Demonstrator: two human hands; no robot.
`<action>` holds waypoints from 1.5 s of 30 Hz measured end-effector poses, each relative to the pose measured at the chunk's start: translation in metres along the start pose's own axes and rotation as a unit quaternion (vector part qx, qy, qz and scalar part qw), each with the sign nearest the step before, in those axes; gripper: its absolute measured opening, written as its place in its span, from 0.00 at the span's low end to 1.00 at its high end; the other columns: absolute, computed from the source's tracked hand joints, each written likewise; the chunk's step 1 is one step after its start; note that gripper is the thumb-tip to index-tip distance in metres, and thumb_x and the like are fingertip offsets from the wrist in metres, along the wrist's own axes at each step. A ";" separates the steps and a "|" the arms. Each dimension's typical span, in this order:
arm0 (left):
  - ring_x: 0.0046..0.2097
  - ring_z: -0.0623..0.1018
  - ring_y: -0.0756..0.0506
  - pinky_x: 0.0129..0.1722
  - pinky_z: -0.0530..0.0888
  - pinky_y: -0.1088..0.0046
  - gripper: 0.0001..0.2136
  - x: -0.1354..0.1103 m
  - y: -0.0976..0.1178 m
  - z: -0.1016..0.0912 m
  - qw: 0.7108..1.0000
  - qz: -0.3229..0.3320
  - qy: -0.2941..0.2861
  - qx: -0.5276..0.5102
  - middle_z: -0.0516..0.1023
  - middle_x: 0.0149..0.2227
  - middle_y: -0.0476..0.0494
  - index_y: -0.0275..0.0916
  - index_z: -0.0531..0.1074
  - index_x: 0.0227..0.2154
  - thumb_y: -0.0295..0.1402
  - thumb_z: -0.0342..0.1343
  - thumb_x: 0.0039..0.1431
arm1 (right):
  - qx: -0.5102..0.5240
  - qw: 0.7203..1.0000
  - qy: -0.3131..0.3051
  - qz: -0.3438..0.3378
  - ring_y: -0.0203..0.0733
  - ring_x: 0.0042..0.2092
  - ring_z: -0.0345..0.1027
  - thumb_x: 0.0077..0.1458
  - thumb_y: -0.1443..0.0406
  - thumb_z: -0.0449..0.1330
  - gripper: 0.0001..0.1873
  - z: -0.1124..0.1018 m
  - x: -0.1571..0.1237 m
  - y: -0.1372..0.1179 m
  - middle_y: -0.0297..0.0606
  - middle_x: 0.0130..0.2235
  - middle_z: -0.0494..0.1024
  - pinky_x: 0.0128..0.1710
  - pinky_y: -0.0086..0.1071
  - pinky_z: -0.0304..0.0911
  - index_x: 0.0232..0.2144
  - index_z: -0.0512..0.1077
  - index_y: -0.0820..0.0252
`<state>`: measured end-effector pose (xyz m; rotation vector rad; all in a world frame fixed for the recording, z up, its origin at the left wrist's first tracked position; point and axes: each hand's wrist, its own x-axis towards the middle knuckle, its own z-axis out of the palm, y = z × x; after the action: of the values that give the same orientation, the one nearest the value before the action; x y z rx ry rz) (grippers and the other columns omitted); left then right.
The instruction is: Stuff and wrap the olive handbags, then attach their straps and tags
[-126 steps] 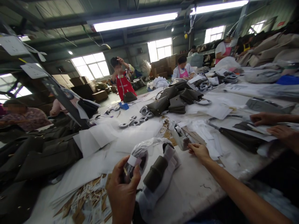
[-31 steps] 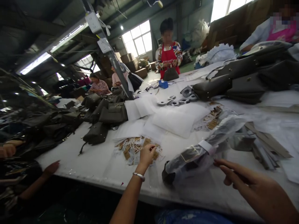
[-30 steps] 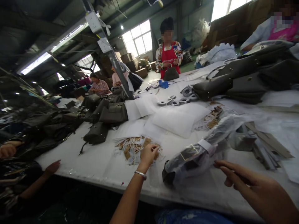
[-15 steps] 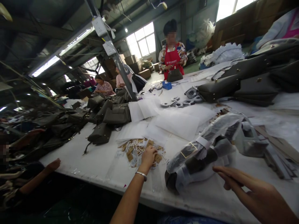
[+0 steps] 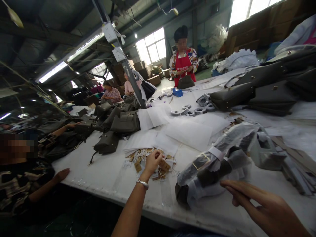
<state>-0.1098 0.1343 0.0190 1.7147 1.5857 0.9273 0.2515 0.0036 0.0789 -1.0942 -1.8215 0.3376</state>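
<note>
My left hand point(image 5: 152, 162), with a silver bangle at its wrist, is over a pile of brown and white hang tags point(image 5: 138, 166). Its thumb and fingertips are pinched on a hang tag point(image 5: 164, 165) by its pale string, and the brown card dangles under the fingers. To the right, my right hand point(image 5: 259, 200) has its fingers stretched out and holds nothing that I can see. Close beyond its fingertips lies a dark handbag point(image 5: 206, 171) in clear plastic, with a gold rectangular buckle and a white wrap.
White sheets point(image 5: 187, 131) lie behind the tags. Dark handbags point(image 5: 125, 121) are heaped at left, and more handbags point(image 5: 232, 98) at right. Wrapped rings point(image 5: 190, 112) and a blue box point(image 5: 177, 92) are farther back. A co-worker point(image 5: 17, 177) is at the left edge, another person point(image 5: 184, 62) across the table.
My left hand has risen slightly from the pile, and a tag now hangs under its fingers. My right hand has barely moved. The co-worker at left has come further into view, one arm reaching toward the handbags.
</note>
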 end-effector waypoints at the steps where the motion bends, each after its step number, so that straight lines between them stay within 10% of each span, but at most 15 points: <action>1: 0.32 0.77 0.48 0.37 0.74 0.68 0.15 0.001 0.008 -0.005 0.999 0.005 0.008 -0.031 0.79 0.33 0.46 0.36 0.71 0.34 0.45 0.55 0.63 | 0.008 1.000 0.001 0.001 0.33 0.23 0.75 0.60 0.60 0.59 0.11 0.000 0.002 -0.003 0.29 0.26 0.81 0.28 0.17 0.71 0.41 0.81 0.51; 11: 0.38 0.81 0.46 0.36 0.73 0.75 0.16 0.004 0.124 -0.054 0.975 0.073 0.077 -0.194 0.83 0.36 0.44 0.39 0.77 0.40 0.41 0.68 0.51 | 0.108 0.993 0.008 0.043 0.39 0.35 0.79 0.61 0.60 0.61 0.11 0.018 0.057 -0.041 0.33 0.36 0.83 0.38 0.25 0.75 0.44 0.79 0.49; 20: 0.32 0.79 0.49 0.34 0.75 0.75 0.12 -0.027 0.225 -0.043 0.949 0.166 0.065 -0.261 0.83 0.34 0.44 0.38 0.78 0.38 0.38 0.67 0.53 | 0.257 0.963 -0.039 0.063 0.51 0.56 0.71 0.54 0.59 0.66 0.30 0.059 0.108 -0.071 0.44 0.58 0.73 0.56 0.46 0.68 0.59 0.66 0.53; 24: 0.32 0.78 0.50 0.36 0.77 0.72 0.14 -0.036 0.230 -0.033 0.933 0.148 0.050 -0.323 0.82 0.36 0.45 0.39 0.76 0.41 0.38 0.67 0.54 | 0.351 0.928 -0.072 0.107 0.46 0.46 0.77 0.60 0.60 0.61 0.16 0.054 0.100 -0.073 0.41 0.44 0.82 0.45 0.36 0.74 0.49 0.70 0.57; 27: 0.31 0.76 0.52 0.38 0.77 0.72 0.16 -0.039 0.225 -0.027 0.928 0.113 0.007 -0.355 0.80 0.39 0.47 0.41 0.75 0.45 0.39 0.66 0.55 | 0.289 0.951 -0.047 0.098 0.45 0.44 0.79 0.61 0.61 0.60 0.09 0.042 0.094 -0.071 0.40 0.42 0.83 0.44 0.34 0.75 0.43 0.75 0.58; 35: 0.27 0.66 0.56 0.26 0.66 0.79 0.24 -0.044 0.218 -0.018 0.944 0.131 -0.157 -0.259 0.71 0.39 0.49 0.43 0.76 0.49 0.48 0.66 0.52 | 0.026 0.998 0.053 -0.010 0.43 0.44 0.79 0.64 0.68 0.55 0.22 0.023 0.077 -0.058 0.35 0.44 0.83 0.44 0.32 0.74 0.59 0.68 0.52; 39: 0.25 0.63 0.56 0.23 0.62 0.79 0.22 -0.048 0.219 -0.013 0.971 0.127 -0.152 -0.136 0.75 0.36 0.50 0.43 0.78 0.44 0.42 0.72 0.45 | -0.073 0.991 0.083 -0.079 0.42 0.41 0.80 0.66 0.69 0.53 0.22 0.017 0.070 -0.057 0.37 0.45 0.83 0.41 0.31 0.74 0.61 0.66 0.54; 45: 0.32 0.74 0.48 0.33 0.69 0.74 0.12 -0.049 0.217 -0.003 0.979 0.178 -0.100 -0.029 0.81 0.31 0.46 0.43 0.82 0.34 0.45 0.59 0.61 | -0.182 0.973 0.085 -0.115 0.43 0.40 0.79 0.67 0.70 0.51 0.22 0.010 0.062 -0.053 0.41 0.44 0.83 0.40 0.33 0.73 0.62 0.66 0.57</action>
<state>0.0079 0.0662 0.1952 2.0196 1.1329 0.9217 0.2060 0.0260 0.1434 -1.1018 -1.8740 -0.2307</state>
